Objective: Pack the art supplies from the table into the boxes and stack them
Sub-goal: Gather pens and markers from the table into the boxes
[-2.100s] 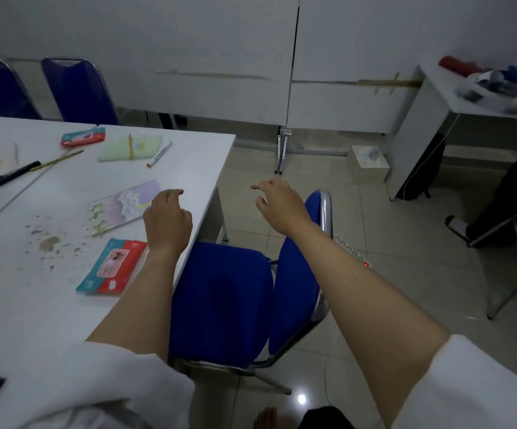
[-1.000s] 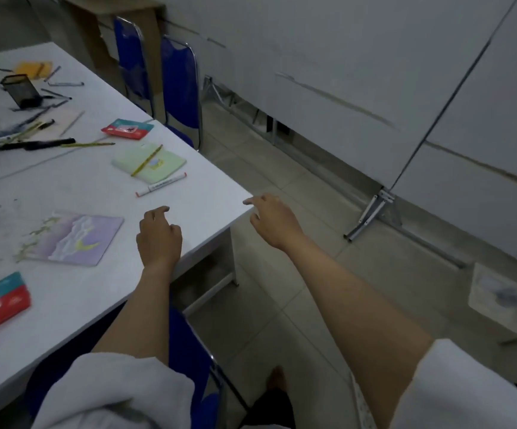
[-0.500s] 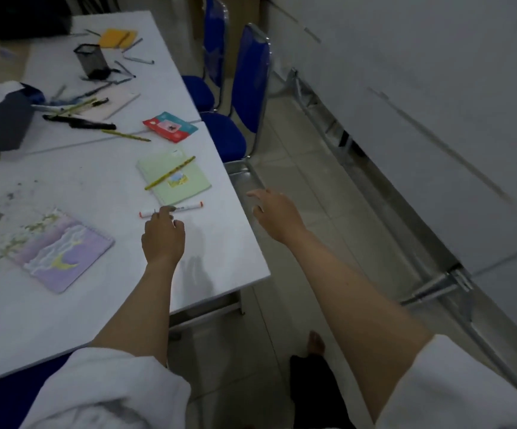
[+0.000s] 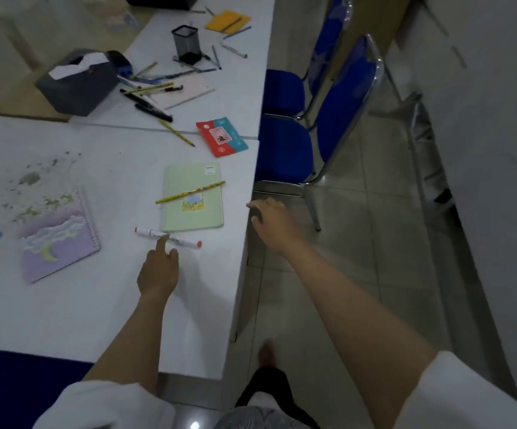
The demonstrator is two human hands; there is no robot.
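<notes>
The step in hand looks like collecting the first supply. The left hand (image 4: pixel 158 270) reaches the white marker (image 4: pixel 168 238), which lies on the counter (image 4: pixel 65 314) just below the green notebook (image 4: pixel 193 198). One straight finger touches it; nothing is held. The right hand (image 4: pixel 271 222), fingers relaxed, hovers beside the counter edge. Next, the fingers must close around the marker.

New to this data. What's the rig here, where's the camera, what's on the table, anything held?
No robot: a person works bare-handed. The single wide-angle camera is worn on the head, looking forward and down.

The left hand reaches over the white table, its index fingertip at a white marker without gripping it. The right hand hovers open beyond the table edge. Nothing is held.

Also on the table: a green notebook with a yellow pencil across it, a purple spiral notebook, a red-and-teal packet, a mesh pen cup and loose pens.
</notes>
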